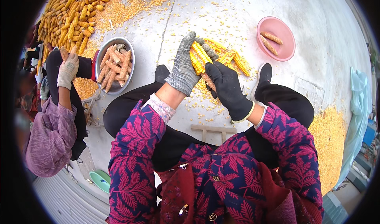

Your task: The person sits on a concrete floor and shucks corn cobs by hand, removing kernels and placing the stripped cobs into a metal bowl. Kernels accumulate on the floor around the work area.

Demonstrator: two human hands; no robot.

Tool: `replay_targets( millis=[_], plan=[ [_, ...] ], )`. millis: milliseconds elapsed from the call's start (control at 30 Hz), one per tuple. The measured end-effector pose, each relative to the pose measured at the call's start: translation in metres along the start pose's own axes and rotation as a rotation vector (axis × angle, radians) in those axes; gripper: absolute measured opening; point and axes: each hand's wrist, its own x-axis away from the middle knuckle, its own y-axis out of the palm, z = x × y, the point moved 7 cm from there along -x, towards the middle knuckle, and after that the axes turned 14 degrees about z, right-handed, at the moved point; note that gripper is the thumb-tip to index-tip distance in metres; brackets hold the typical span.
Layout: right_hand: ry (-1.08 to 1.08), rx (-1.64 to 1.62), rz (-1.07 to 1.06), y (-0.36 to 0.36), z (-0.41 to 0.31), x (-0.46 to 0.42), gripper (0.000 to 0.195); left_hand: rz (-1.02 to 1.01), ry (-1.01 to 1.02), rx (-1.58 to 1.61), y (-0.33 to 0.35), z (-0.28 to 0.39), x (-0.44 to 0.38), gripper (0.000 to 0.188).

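Observation:
My left hand (184, 66), in a grey knit glove, grips a yellow ear of corn (202, 54) whose rows are partly stripped. In a black glove, my right hand (230, 89) holds a bare corn cob (209, 81) against the lower end of that ear. Exactly where ear and cob meet is hidden by the fingers. Beyond my hands, several ears with kernels on them (242, 64) lie on the concrete between my feet. Loose kernels (204, 100) are scattered beneath and around my hands.
A metal basin (132, 66) of bare cobs stands at left; a pink basin (292, 50) holds two cobs at right. Heaped ears (63, 19) and kernels (127, 4) lie at upper left. A co-worker's gloved hand (68, 71) is at left. Kernels (329, 149) also spread at right.

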Motion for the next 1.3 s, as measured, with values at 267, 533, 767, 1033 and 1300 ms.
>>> replay_targets(
  millis=[267, 533, 767, 1033, 1300],
  plan=[
    [0.312, -0.322, -0.030, 0.010, 0.008, -0.002, 0.020, -0.091, 0.097, -0.009, 0.009, 0.008, -0.003, 0.024],
    [0.635, -0.524, -0.243, 0.011, 0.007, 0.003, 0.046, -0.232, -0.032, 0.032, 0.010, 0.003, -0.009, 0.022],
    [0.342, -0.058, -0.153, -0.004, 0.003, -0.013, 0.040, -0.146, -0.014, -0.191, 0.007, -0.005, -0.015, 0.047],
    [-0.091, 0.366, 0.126, -0.016, -0.016, -0.016, 0.058, -0.163, 0.069, -0.234, 0.013, -0.008, 0.002, 0.050],
    [-0.083, 0.179, 0.038, -0.009, -0.014, -0.022, 0.044, -0.317, 0.074, -0.190, 0.017, -0.008, 0.009, 0.037]
  ],
)
